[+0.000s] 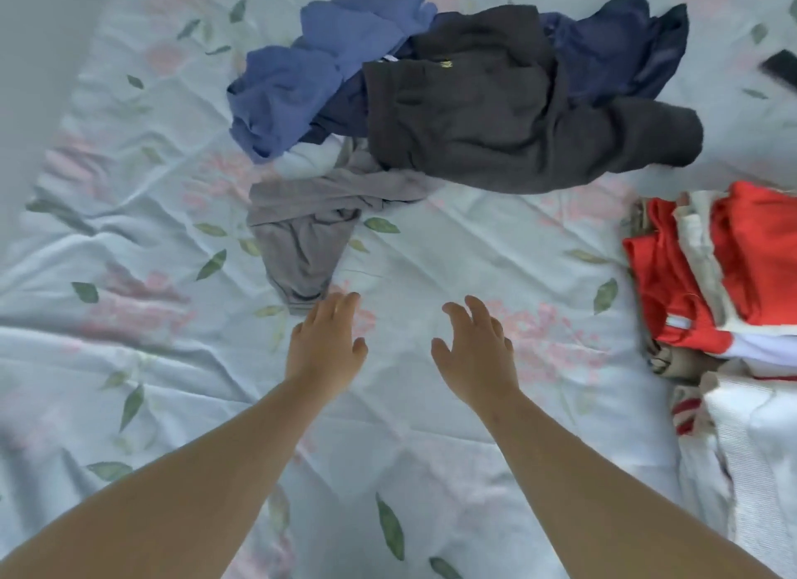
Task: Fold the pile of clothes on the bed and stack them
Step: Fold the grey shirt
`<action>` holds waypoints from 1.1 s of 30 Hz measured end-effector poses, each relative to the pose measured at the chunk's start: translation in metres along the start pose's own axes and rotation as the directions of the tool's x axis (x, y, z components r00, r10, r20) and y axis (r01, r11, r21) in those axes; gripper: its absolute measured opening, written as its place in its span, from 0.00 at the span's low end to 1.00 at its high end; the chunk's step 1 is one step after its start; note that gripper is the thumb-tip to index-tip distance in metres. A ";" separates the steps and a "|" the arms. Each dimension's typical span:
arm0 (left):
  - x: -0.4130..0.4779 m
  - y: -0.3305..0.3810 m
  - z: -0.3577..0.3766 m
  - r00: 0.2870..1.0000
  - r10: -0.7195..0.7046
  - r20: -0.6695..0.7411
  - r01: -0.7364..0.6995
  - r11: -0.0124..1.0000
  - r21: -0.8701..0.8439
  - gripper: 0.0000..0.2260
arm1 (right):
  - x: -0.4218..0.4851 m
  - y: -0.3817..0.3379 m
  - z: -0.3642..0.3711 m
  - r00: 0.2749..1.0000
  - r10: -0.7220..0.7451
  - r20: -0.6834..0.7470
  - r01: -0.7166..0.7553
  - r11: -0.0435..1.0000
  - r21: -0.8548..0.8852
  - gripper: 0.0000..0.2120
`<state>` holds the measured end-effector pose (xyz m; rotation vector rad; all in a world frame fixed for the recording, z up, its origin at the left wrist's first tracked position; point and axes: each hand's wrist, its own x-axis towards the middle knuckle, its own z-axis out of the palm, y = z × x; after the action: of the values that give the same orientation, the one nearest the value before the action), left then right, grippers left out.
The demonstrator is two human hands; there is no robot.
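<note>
My left hand reaches forward over the bed, palm down, fingers straight and close together, holding nothing; the fingertips sit just beside the lower end of a crumpled grey garment, and I cannot tell whether they touch it. My right hand is stretched out alongside, palm down, fingers spread and lightly bent, thumb out to the side, also holding nothing, over bare sheet. Both forearms run bare from the bottom corners of the frame and converge toward the middle of the bed.

The grey garment trails away from my left hand toward the unfolded pile. There, a dark charcoal garment lies sprawled on top, one sleeve-like end flung to the right. A medium-blue garment is bunched at its left, and a navy garment shows behind it at the upper right.

Well to the right of my right hand, at the bed's edge, sits a stack of red and white clothes, with more white fabric below it. A small dark object shows at the far right edge, too blurred to identify.

Everything rests on a pale blue bedsheet printed with pink flowers and green leaves, creased across its width.
</note>
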<state>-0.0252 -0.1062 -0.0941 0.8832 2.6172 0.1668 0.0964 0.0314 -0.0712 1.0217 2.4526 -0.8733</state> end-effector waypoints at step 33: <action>-0.029 0.038 -0.314 0.912 -0.054 -0.408 -0.154 0.875 -0.460 0.09 | -0.066 -0.136 -0.180 0.954 -0.214 -0.210 0.288 0.847 0.447 0.19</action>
<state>-0.1026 -0.0920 0.2131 0.7952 2.7093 1.0836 0.0288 0.0401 0.1537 0.9505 2.6024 -1.6020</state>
